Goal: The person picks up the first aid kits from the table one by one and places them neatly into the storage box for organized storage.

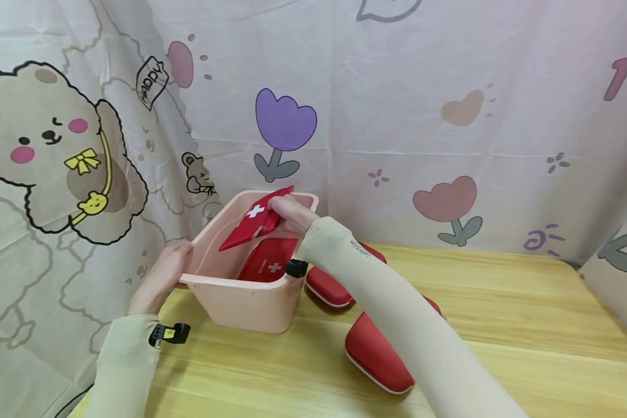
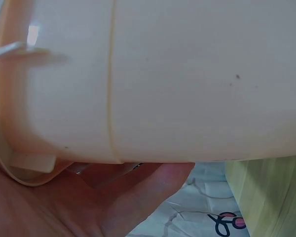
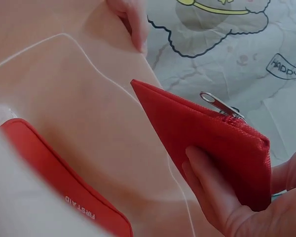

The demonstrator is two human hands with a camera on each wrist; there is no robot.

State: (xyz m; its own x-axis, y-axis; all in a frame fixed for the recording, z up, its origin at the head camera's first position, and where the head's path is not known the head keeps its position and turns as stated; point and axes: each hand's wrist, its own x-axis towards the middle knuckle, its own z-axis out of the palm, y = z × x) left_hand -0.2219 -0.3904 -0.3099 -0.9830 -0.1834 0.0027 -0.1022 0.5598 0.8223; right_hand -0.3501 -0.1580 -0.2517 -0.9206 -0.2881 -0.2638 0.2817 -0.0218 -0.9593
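Note:
A pale pink plastic bin (image 1: pixel 240 305) stands on the table, its top open. My left hand (image 1: pixel 169 264) grips the bin's left rim; the left wrist view shows the bin's outer wall (image 2: pixel 187 98) close up beside that hand. Over the bin's opening, my right hand (image 1: pixel 292 212) holds a flat red zip pouch (image 1: pixel 240 227) with a white cross, tilted. In the right wrist view the pouch (image 3: pixel 207 143) has its metal zipper pull at the upper edge. Inside the bin lies a red first aid case (image 1: pixel 263 258), partly hidden by the front wall.
Right of the bin, a red case (image 1: pixel 328 289) lies on the wooden table (image 1: pixel 528 313). Nearer to me is another red case (image 1: pixel 378 357), partly covered by my right forearm. A printed curtain (image 1: pixel 366 116) hangs behind the table and along its left side.

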